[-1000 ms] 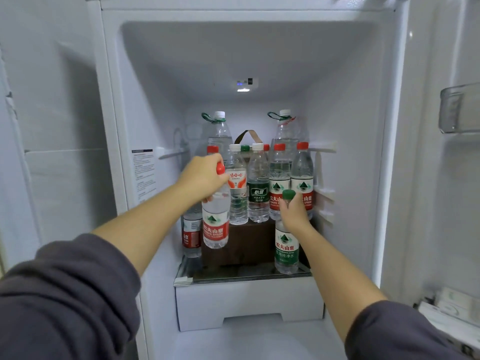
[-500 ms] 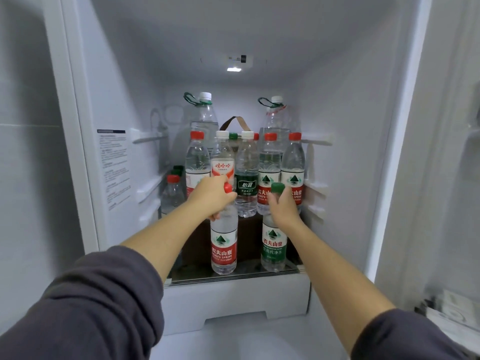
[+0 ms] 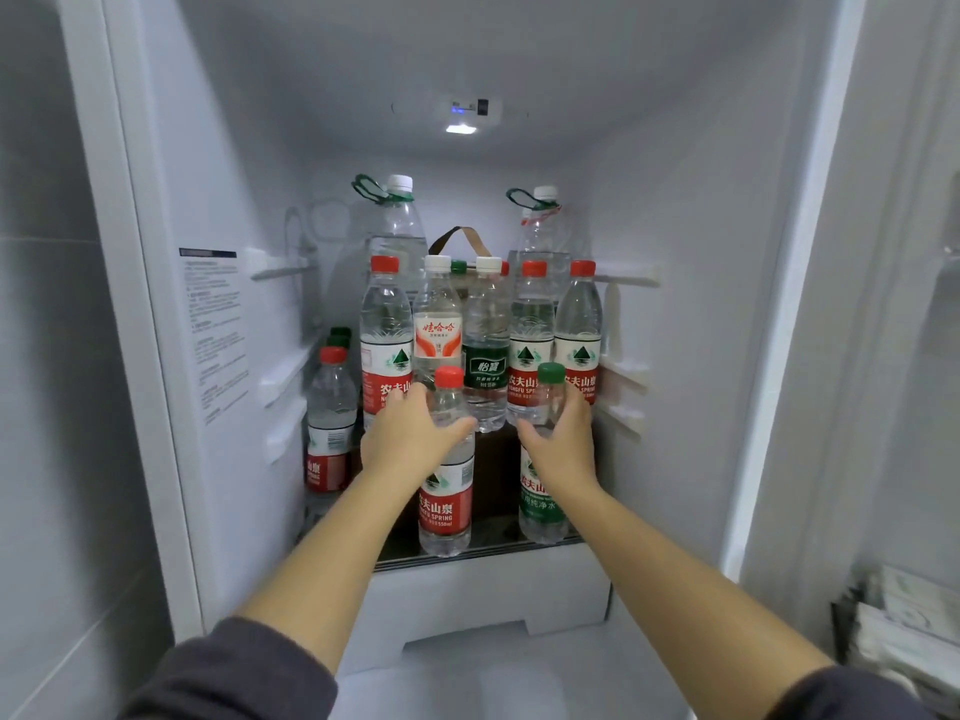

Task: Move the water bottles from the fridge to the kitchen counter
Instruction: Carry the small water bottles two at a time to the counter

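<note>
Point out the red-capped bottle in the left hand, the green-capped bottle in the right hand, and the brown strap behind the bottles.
red-capped bottle (image 3: 445, 506): head view, on its red label.
green-capped bottle (image 3: 537, 504): head view, on its green label.
brown strap (image 3: 460, 230): head view, on the top of its loop.

Dark grey sleeves (image 3: 234, 672) pushed up, forearms bare

Open white fridge (image 3: 701, 252) beside a grey wall (image 3: 36, 356).
A small lamp (image 3: 460, 129) shines from the ceiling of the white compartment, a printed sticker (image 3: 215, 330) is on its left inner wall, and the grey wall is on the left side.
</note>
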`<state>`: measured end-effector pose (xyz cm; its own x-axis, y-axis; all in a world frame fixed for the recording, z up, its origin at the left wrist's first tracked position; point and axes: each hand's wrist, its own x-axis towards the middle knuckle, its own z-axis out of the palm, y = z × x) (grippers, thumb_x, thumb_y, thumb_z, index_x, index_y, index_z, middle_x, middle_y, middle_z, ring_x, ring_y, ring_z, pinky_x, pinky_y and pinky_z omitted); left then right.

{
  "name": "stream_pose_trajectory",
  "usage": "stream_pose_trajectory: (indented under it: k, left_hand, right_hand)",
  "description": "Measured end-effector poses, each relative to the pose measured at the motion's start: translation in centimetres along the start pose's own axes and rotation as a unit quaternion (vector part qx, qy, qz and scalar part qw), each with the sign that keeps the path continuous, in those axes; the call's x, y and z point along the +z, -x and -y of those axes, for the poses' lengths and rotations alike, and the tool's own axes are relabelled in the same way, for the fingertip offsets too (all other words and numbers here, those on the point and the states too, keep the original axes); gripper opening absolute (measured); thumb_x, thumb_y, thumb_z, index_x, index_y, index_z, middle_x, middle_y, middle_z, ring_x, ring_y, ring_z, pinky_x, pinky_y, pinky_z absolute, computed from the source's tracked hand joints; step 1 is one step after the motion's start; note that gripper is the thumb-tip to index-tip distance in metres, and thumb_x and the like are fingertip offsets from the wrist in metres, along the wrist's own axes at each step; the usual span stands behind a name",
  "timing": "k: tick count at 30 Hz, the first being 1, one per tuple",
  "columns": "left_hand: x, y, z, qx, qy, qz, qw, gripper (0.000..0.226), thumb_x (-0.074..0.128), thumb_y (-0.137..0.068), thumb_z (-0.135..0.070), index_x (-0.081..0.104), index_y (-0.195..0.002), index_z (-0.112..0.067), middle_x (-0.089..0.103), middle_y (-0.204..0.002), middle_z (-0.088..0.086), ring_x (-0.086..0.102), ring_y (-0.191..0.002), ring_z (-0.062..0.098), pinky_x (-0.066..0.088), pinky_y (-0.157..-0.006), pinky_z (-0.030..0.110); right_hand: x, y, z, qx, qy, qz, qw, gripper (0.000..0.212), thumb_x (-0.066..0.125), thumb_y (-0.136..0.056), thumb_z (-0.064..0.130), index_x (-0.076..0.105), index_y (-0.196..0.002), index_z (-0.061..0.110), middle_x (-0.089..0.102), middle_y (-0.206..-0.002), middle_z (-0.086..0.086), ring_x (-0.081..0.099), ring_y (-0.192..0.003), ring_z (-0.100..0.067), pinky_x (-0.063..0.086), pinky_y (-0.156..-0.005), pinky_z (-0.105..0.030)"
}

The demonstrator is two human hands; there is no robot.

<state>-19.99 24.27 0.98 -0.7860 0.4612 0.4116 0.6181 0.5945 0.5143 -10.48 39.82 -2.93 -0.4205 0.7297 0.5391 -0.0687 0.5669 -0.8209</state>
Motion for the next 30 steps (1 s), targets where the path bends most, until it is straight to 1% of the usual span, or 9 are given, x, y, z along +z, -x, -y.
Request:
stream_pose_trajectory:
  k: [4,7,12,15,18,20,21,24,30]
  left_hand:
    - [4.8,3.7,2.4,-0.06,0.141,-0.001,0.988,0.076,0.077,-0.072,-0.05,0.039,-0.129,-0.017,0.049,-0.128,0.006,0.055,-0.113,0.028,0.051,-0.083,0.042]
    - [6.9,4.9,3.5,-0.087,0.186,0.018,0.979,0.065,0.082,-0.071,-0.039,0.044,-0.117,-0.016,0.057,-0.12,0.008,0.059,-0.107,0.027,0.052,-0.085,0.042]
    - [7.3,4.9,4.1,-0.09,0.168,0.012,0.982,0.08,0.084,-0.062,-0.051,0.043,-0.122,-0.018,0.054,-0.118,0.005,0.058,-0.107,0.028,0.052,-0.081,0.041]
    - [7.9,5.0,4.3,-0.066,0.176,-0.016,0.982,0.08,0.083,-0.065,-0.049,0.044,-0.126,-0.013,0.05,-0.12,0.007,0.053,-0.112,0.028,0.051,-0.087,0.043]
    - [8.7,5.2,4.8,-0.042,0.283,0.004,0.958,0.068,0.079,-0.075,-0.029,0.041,-0.128,-0.011,0.052,-0.116,0.004,0.057,-0.107,0.022,0.052,-0.073,0.021]
    - [8.8,5.3,5.3,-0.038,0.327,0.038,0.943,0.069,0.078,-0.078,-0.024,0.036,-0.133,-0.014,0.054,-0.112,-0.005,0.057,-0.097,0.011,0.044,-0.058,0.006]
    - [8.9,5.3,5.6,-0.036,0.331,0.039,0.942,0.071,0.079,-0.078,-0.025,0.036,-0.134,-0.016,0.054,-0.111,-0.007,0.056,-0.095,0.009,0.042,-0.062,0.006]
    - [8.9,4.8,5.8,-0.035,0.335,0.022,0.941,0.076,0.087,-0.067,-0.026,0.043,-0.129,-0.017,0.056,-0.111,-0.007,0.056,-0.099,0.012,0.045,-0.078,0.023]
    - [10.7,3.8,5.9,-0.054,0.363,0.028,0.93,0.061,0.09,-0.062,-0.028,0.049,-0.107,-0.027,0.062,-0.101,-0.006,0.06,-0.09,0.014,0.045,-0.075,0.023]
  right_hand:
    - [-0.1,1.8,-2.0,0.051,0.014,-0.027,0.998,0.087,0.082,-0.075,0.018,0.031,-0.147,0.021,0.042,-0.14,-0.002,0.044,-0.126,-0.016,0.039,-0.102,-0.03]
    - [0.2,2.5,-3.3,0.072,0.005,-0.025,0.997,0.079,0.084,-0.073,0.015,0.037,-0.137,0.016,0.051,-0.132,-0.005,0.052,-0.123,-0.024,0.044,-0.098,-0.033]
    - [-0.5,2.5,-3.8,0.103,-0.049,0.058,0.992,0.075,0.085,-0.071,0.014,0.033,-0.124,0.024,0.056,-0.111,0.008,0.058,-0.108,-0.017,0.05,-0.088,-0.033]
    - [-0.4,3.1,-4.0,0.116,-0.063,0.054,0.99,0.073,0.084,-0.072,0.017,0.037,-0.126,0.026,0.056,-0.115,0.005,0.058,-0.11,-0.016,0.051,-0.09,-0.034]
    - [0.2,4.2,-4.7,0.079,-0.025,0.03,0.996,0.073,0.083,-0.073,0.013,0.044,-0.134,0.018,0.056,-0.127,-0.005,0.057,-0.115,-0.019,0.05,-0.099,-0.042]
    - [0.3,4.8,-5.4,0.086,-0.022,0.041,0.995,0.078,0.083,-0.073,0.009,0.04,-0.138,0.016,0.056,-0.127,-0.003,0.057,-0.115,-0.017,0.05,-0.098,-0.038]
    - [0.2,4.9,-5.7,0.102,-0.03,0.043,0.993,0.079,0.083,-0.074,0.009,0.037,-0.138,0.016,0.057,-0.122,0.002,0.058,-0.11,-0.012,0.051,-0.093,-0.031]
    - [0.3,4.9,-6.3,0.112,-0.039,0.037,0.992,0.074,0.081,-0.075,0.007,0.034,-0.13,0.023,0.055,-0.107,0.016,0.058,-0.099,0.0,0.047,-0.074,-0.008]
    - [1.3,5.1,-7.0,0.098,-0.012,0.041,0.994,0.085,0.082,-0.07,0.006,0.033,-0.139,0.016,0.058,-0.119,0.002,0.058,-0.11,-0.015,0.047,-0.093,-0.033]
